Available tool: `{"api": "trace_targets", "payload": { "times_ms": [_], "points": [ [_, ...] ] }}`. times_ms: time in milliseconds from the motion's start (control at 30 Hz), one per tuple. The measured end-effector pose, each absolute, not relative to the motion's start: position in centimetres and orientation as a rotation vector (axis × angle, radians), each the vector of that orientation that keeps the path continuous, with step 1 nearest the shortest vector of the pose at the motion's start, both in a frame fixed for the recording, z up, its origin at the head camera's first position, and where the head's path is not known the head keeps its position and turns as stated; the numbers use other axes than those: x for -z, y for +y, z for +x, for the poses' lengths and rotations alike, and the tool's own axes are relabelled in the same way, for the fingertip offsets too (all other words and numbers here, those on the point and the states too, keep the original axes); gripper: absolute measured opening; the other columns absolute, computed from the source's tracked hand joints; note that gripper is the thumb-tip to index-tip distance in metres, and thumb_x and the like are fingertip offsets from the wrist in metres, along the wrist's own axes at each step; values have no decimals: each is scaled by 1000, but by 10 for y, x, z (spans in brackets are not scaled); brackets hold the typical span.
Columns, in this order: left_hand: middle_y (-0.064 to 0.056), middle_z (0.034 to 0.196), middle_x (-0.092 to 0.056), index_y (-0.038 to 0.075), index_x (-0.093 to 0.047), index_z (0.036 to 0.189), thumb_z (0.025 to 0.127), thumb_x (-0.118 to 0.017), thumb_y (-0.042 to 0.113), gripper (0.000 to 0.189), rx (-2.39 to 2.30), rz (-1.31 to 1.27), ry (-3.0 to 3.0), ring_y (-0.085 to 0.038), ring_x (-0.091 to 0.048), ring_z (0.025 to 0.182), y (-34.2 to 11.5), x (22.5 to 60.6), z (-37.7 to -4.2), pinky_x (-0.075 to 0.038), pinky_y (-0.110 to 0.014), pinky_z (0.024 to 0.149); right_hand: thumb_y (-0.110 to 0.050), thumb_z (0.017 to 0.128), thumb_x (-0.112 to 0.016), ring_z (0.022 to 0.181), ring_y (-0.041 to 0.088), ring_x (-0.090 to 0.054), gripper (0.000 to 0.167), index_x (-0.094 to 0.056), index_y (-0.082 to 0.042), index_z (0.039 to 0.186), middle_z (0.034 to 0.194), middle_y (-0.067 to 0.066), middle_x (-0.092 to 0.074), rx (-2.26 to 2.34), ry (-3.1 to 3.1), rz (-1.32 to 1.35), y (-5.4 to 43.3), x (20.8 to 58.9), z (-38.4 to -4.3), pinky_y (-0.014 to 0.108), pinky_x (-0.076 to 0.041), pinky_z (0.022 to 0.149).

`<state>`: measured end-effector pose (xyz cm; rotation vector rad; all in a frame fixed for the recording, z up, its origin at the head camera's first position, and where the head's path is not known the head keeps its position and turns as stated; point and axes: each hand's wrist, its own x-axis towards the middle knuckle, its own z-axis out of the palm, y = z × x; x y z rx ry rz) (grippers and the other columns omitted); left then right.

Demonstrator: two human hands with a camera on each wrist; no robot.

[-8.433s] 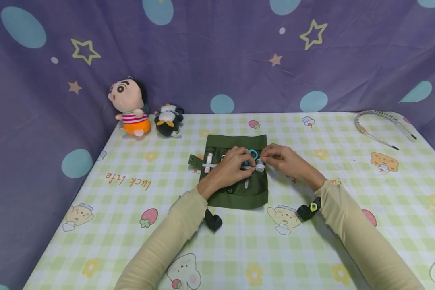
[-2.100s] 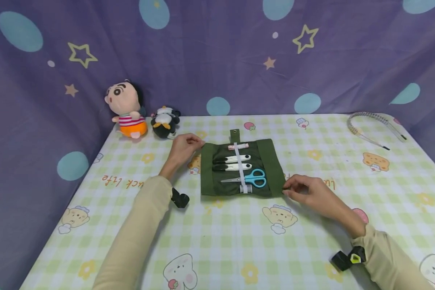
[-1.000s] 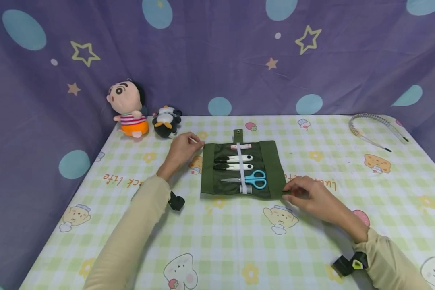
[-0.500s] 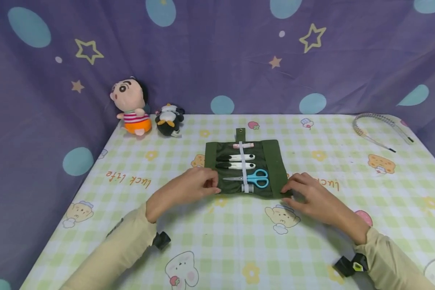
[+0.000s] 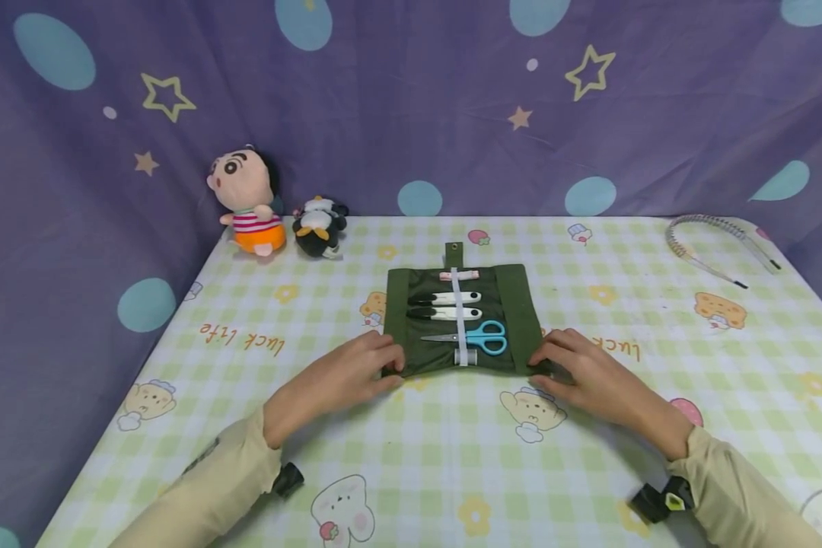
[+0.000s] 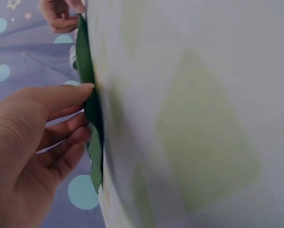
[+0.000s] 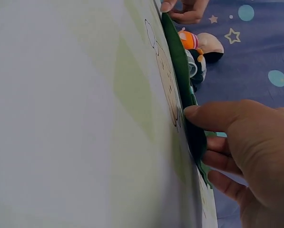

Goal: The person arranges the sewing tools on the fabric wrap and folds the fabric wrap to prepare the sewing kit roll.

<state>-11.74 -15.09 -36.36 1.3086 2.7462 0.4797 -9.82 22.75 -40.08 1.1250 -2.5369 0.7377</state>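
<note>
In the head view an unrolled dark green fabric tool pouch (image 5: 521, 304) lies on the table, its snap strap (image 5: 454, 254) pointing away. A white elastic band holds blue-handled scissors (image 5: 495, 338), a small grey spool (image 5: 470, 357), two white tools with black tips (image 5: 460, 313) and a pale pink stick (image 5: 467, 275). My left hand (image 5: 342, 378) pinches the pouch's near left corner. At the near right corner my right hand (image 5: 592, 384) pinches the edge. In both wrist views thumb and fingers grip the slightly raised green near edge (image 6: 86, 61).
A plush doll in a striped shirt (image 5: 250, 205) and a small black-and-white plush (image 5: 317, 228) sit at the back left. A headband (image 5: 708, 222) lies at the back right. The checked tablecloth (image 5: 445, 449) covers the table; a purple curtain (image 5: 356, 114) hangs behind.
Earlier the pouch lay turned, strap to the left, with both hands by the spool; now the strap points away. My left hand has come from the far left corner to the near left one.
</note>
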Motion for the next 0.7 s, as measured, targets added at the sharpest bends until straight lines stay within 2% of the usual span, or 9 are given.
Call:
{"api": "trace_targets", "payload": {
  "times_ms": [100,400,700],
  "points": [
    [2,90,-59,12,-68,94,93,-80,14,12,-408,1419,2783,-16,-54,82,-153,368,-116,-48,-32,74,-6,79,-89,100,18,-61,29,-73,-13,102,106,-5,-64,-747,-2523,1130,228,402,-99,41,-54,81],
    [-1,91,-64,10,-70,90,93,-79,8,10,-406,1597,2845,-17,-58,82,-158,374,-115,-51,-35,80,1,79,-86,95,15,-64,26,-73,-12,97,102,-7,-67,-797,-2430,1160,228,405,-104,23,-46,89],
    [-1,93,-69,7,-73,97,99,-70,7,4,-650,1462,2855,-15,-63,83,-163,377,-117,-54,-33,77,0,84,-83,100,16,-68,25,-73,-16,100,103,-7,-71,-833,-2462,1080,231,407,-104,29,-49,91]
  ]
}}
